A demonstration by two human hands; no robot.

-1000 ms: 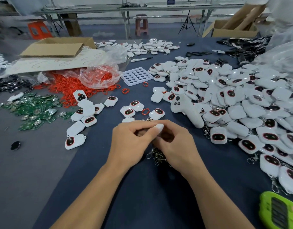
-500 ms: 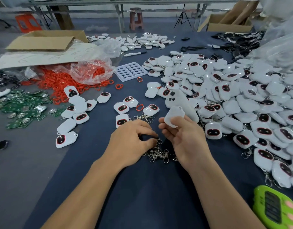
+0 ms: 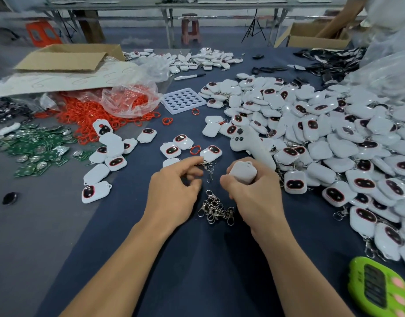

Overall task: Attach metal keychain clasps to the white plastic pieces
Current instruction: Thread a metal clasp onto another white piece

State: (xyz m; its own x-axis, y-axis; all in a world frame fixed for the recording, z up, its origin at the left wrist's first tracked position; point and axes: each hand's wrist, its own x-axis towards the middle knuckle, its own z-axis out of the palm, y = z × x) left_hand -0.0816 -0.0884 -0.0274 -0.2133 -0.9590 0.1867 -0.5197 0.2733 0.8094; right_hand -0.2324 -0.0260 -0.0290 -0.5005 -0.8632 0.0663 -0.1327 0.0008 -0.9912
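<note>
My right hand [image 3: 254, 193] grips one white plastic piece [image 3: 242, 172], plain back up, its small loop pointing away from me. Just left of it my left hand [image 3: 174, 188] pinches a metal keychain clasp [image 3: 209, 173] at its fingertips, and the clasp hangs between the two hands, a short gap from the piece. A small heap of loose metal clasps [image 3: 216, 209] lies on the dark blue mat between my wrists.
A large pile of white pieces [image 3: 334, 133] fills the right side, and a few white pieces [image 3: 105, 161] lie to the left. A white handle-shaped tool [image 3: 249, 145], red rings [image 3: 94, 115], green circuit boards [image 3: 37, 147], a white hole tray [image 3: 183, 100] and a green timer [image 3: 380, 289] surround the mat.
My left hand has come up out of the clasp heap with one clasp. My right hand has turned the white piece and brought it lower, closer to the left hand.
</note>
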